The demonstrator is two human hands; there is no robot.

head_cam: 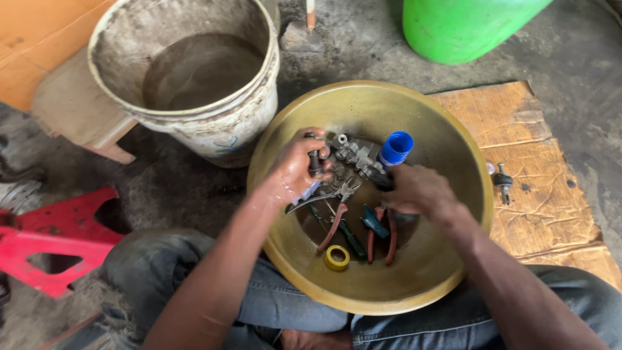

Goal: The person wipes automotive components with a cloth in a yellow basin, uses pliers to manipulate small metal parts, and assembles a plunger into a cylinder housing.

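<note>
Your wet left hand (301, 170) and right hand (418, 189), grips clamped on the metal valve assembly (355, 159), risk slipping it onto the pliers (337, 217) below.

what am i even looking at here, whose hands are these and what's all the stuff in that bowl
This is one picture from a camera worn on a person's head, looking down at their own two bare hands. They sit over a wide brass-coloured basin. The left hand and right hand together grip a grey metal part above it. In the basin lie red-handled pliers, a blue cap and a roll of yellow tape. Beside it stand a dirty bucket with murky liquid, a green container and a sheet of cardboard.
</note>
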